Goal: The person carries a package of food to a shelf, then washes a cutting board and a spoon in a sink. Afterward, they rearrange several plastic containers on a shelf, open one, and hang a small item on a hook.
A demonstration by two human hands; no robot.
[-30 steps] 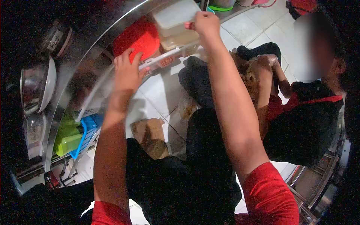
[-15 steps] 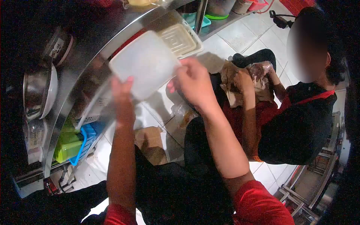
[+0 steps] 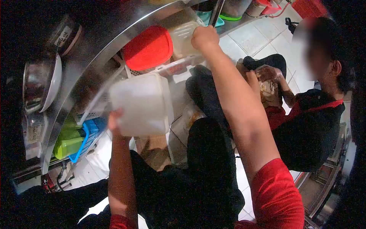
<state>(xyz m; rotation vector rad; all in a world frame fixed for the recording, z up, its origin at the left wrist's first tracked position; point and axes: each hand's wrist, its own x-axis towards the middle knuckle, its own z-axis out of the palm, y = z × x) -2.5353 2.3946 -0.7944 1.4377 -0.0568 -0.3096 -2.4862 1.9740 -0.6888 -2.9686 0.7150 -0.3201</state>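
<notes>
My left hand point(image 3: 115, 121) holds a whitish translucent plastic container point(image 3: 140, 105) by its left side, in front of the shelf. My right hand point(image 3: 206, 37) is raised at the top centre, its fingers wrapped at a metal post point(image 3: 216, 14); whether it grips the post or the edge of a container behind is unclear. Left of it, a container with a red lid point(image 3: 148, 47) rests on the shelf. A pale cream container point(image 3: 183, 38) lies between the red lid and my right hand.
A person point(image 3: 305, 126) sits at the right, hands on a wrapped item point(image 3: 270, 89). Metal bowls point(image 3: 40, 82) stand at the left, above a blue basket point(image 3: 87, 137) and green containers point(image 3: 68, 147). Cardboard point(image 3: 154, 150) lies on the tiled floor.
My right hand has let go of the whitish container and moved up to the post. The container has come down in my left hand, uncovering the red lid. The co-worker's hands have shifted.
</notes>
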